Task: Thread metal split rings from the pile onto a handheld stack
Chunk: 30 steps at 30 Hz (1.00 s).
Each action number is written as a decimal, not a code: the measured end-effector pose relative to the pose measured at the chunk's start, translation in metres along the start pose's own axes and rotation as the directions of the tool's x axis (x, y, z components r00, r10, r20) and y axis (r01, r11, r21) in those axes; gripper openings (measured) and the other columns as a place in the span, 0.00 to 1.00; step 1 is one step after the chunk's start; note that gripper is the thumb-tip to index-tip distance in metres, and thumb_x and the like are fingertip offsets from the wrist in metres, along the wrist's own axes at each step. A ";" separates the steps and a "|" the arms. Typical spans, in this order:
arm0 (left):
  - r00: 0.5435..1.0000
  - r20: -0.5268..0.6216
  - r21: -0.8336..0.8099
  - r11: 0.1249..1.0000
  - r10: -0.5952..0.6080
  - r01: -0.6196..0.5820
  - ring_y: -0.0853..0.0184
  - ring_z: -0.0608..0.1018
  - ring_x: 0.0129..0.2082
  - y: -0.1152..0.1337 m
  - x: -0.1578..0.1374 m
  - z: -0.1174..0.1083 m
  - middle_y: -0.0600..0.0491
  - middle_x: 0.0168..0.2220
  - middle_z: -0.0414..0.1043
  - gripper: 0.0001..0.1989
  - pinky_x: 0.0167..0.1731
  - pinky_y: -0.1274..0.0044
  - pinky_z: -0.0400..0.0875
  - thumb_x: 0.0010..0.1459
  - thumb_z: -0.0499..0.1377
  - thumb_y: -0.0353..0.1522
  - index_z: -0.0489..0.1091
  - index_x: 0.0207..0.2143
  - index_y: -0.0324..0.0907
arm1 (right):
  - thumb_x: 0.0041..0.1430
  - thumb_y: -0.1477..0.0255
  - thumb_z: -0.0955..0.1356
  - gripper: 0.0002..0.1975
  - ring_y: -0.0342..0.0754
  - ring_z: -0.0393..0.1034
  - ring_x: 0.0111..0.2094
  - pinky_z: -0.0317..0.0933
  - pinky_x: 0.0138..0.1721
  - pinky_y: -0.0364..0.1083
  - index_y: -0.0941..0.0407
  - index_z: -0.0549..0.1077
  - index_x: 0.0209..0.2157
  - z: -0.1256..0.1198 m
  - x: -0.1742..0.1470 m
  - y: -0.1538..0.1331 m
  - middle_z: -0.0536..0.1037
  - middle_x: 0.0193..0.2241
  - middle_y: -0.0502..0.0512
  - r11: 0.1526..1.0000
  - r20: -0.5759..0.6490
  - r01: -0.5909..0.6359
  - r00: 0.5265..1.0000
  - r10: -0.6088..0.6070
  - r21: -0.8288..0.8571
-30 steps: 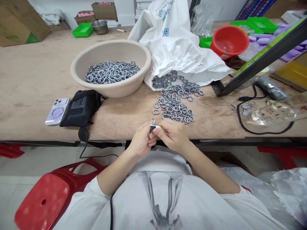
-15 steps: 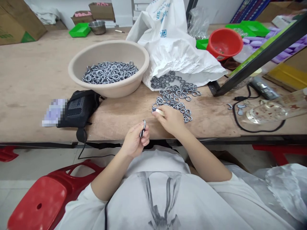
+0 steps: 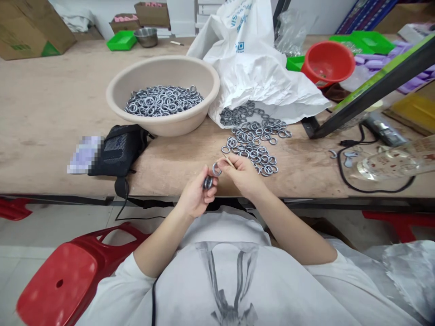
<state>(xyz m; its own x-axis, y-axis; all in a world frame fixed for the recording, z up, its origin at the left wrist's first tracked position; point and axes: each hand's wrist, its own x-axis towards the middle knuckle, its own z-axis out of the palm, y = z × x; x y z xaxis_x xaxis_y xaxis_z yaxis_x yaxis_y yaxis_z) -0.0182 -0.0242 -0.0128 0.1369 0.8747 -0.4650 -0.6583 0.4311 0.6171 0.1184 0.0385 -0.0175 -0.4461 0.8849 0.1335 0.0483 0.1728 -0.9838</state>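
My left hand is closed around several dark metal rings stacked between its fingers. Close beside it, my right hand pinches a single grey ring at the fingertips. A thin pale stick also lies in the right hand's fingers; its kind is unclear. The single ring hangs between the two hands, near the left fingertips; whether they touch it I cannot tell. Just beyond the right hand, a loose pile of rings spreads over the wooden table from the mouth of a white sack.
A beige basin holds many rings. Left of it lies a black pouch with a cable. On the right stand a black metal post, a red bowl and a clear bottle. A red stool is below the table.
My right hand has brought a ring from the pile over to the left hand. The left hand has turned slightly, its rings now seen bunched together. The whole view has shifted a little.
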 end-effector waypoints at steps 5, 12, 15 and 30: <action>0.995 0.098 0.071 0.997 0.023 -0.030 0.83 0.56 0.14 -0.011 0.001 0.010 0.62 0.22 0.59 0.25 0.11 0.90 0.48 0.47 0.70 0.47 0.63 0.29 0.39 | 0.57 0.53 0.70 0.19 0.41 0.65 0.21 0.61 0.25 0.42 0.55 0.72 0.28 0.014 -0.018 0.004 0.70 0.21 0.46 0.968 -0.083 -0.090 0.990 0.112 0.233; 0.991 0.067 0.097 0.988 0.115 -0.121 0.81 0.55 0.13 -0.014 -0.002 0.009 0.62 0.20 0.58 0.25 0.11 0.88 0.46 0.47 0.68 0.49 0.61 0.27 0.41 | 0.54 0.62 0.73 0.12 0.47 0.71 0.36 0.64 0.40 0.47 0.54 0.77 0.37 0.009 -0.022 0.003 0.77 0.33 0.52 0.991 -0.126 0.126 0.983 -0.132 -0.055; 0.991 0.083 0.104 0.988 0.107 -0.115 0.82 0.54 0.13 -0.013 -0.004 0.009 0.62 0.19 0.57 0.25 0.11 0.88 0.46 0.49 0.68 0.49 0.60 0.26 0.40 | 0.59 0.62 0.69 0.10 0.46 0.70 0.33 0.63 0.38 0.46 0.54 0.76 0.36 0.007 -0.021 0.003 0.76 0.31 0.51 0.990 -0.100 0.125 0.986 -0.130 -0.059; 0.989 0.069 0.108 0.985 0.130 -0.137 0.81 0.53 0.12 -0.020 -0.009 0.015 0.63 0.18 0.56 0.24 0.11 0.87 0.46 0.50 0.67 0.48 0.58 0.26 0.41 | 0.67 0.54 0.60 0.25 0.43 0.58 0.23 0.48 0.27 0.44 0.54 0.62 0.21 -0.007 -0.043 -0.004 0.65 0.20 0.49 0.752 0.007 0.205 0.966 -0.257 -0.626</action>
<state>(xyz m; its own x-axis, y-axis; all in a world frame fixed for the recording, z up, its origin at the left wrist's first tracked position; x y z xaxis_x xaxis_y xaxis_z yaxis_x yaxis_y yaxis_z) 0.0046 -0.0373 -0.0115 0.1009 0.9366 -0.3356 -0.5869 0.3284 0.7400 0.1435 0.0028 -0.0180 -0.4503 0.8076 0.3809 0.5046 0.5821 -0.6376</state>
